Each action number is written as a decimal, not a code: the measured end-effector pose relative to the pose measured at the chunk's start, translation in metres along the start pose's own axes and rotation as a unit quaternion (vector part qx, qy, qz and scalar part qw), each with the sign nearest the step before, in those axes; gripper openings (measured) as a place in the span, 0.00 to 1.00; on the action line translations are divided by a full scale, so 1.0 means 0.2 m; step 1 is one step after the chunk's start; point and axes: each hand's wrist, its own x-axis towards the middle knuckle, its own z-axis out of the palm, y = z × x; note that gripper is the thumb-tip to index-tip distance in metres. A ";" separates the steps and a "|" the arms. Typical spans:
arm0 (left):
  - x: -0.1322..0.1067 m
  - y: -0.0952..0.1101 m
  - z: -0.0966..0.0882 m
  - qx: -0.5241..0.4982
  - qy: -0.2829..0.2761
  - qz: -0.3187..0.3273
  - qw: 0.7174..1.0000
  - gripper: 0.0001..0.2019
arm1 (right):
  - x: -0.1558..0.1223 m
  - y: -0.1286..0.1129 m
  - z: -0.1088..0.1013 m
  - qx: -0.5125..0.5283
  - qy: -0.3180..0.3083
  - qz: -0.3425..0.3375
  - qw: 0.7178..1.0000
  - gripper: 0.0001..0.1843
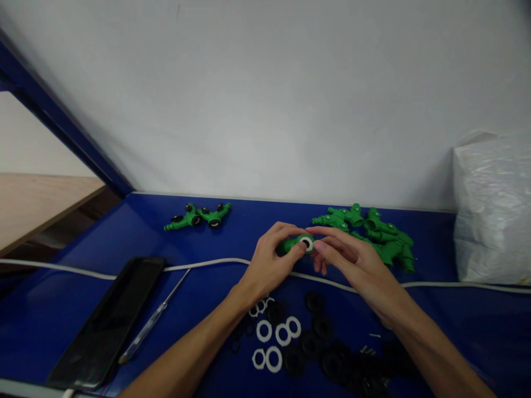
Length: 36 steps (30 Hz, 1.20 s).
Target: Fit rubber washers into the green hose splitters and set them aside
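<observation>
Above the middle of the blue table, my left hand (276,251) is closed around a green plastic hose splitter (289,244), its thumb at the round end. A white ring washer (307,241) sits in that end, facing me. My right hand (344,251) pinches the same end from the right, thumb and forefinger at its rim, the other fingers curled below. The rest of the splitter is hidden by my hands. Closer to me lie several white ring washers (264,331) and several black ring-shaped parts (310,344).
Several bare green splitters (388,243) lie behind my right hand. Two green splitters with black fittings (214,215) lie back left. A black phone (112,320), screwdriver (155,319) and white cable (224,261) are on the table; a wrapped white package (492,213) stands right.
</observation>
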 end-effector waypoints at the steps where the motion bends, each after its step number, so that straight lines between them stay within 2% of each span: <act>1: 0.00 0.00 0.00 0.006 0.000 0.005 1.000 0.10 | 0.00 0.00 0.00 0.012 0.000 0.008 1.000 0.22; 12: -0.02 0.00 0.01 0.083 0.008 0.032 0.996 0.09 | -0.02 -0.01 0.03 0.059 -0.019 0.045 0.997 0.26; 17: -0.02 0.01 0.01 0.103 0.013 -0.002 0.995 0.09 | -0.02 0.01 0.04 0.094 0.013 0.038 0.995 0.23; 21: -0.02 0.01 0.01 0.121 -0.009 -0.017 0.992 0.11 | -0.02 0.03 0.06 0.099 0.025 0.026 0.994 0.22; 27: -0.02 -0.01 0.01 0.113 -0.075 -0.034 0.990 0.19 | -0.01 0.04 0.08 0.088 0.029 0.016 0.996 0.18; 32: -0.02 -0.01 0.02 0.114 -0.074 -0.019 0.991 0.20 | -0.01 0.03 0.08 0.066 0.030 0.000 0.997 0.16; 36: -0.02 -0.01 0.03 0.131 -0.068 -0.005 0.989 0.20 | -0.02 0.04 0.08 0.079 0.003 0.004 0.997 0.16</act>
